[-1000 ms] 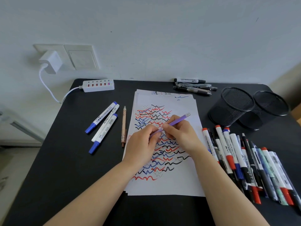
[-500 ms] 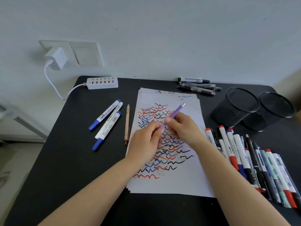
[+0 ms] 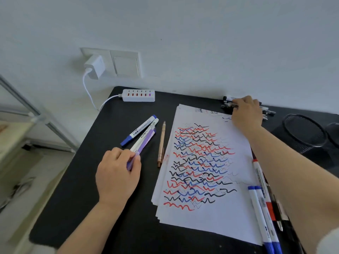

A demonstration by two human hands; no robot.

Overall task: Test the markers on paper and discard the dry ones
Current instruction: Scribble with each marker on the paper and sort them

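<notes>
My left hand (image 3: pixel 115 173) grips a purple pen (image 3: pixel 145 142) at its lower end, over the table left of the paper. The pen's upper end lies across two blue-capped white markers (image 3: pixel 141 129). The stack of paper (image 3: pixel 211 220) in the middle is covered with red, blue and black squiggles. My right hand (image 3: pixel 246 114) reaches past the paper's far right corner. Its fingers curl over a pile of dark pens (image 3: pixel 268 113) by the wall, and thumb and forefinger pinch one of them.
A brown pencil (image 3: pixel 161 143) lies along the paper's left edge. More markers (image 3: pixel 260 208) lie in a row under my right forearm. Two black mesh cups (image 3: pixel 304 132) stand at the right. A white power strip (image 3: pixel 138 95) sits at the back left.
The hands have parted. My left hand carried the purple pen left to the markers beside the paper. My right hand let go of it and reached to the pens by the wall.
</notes>
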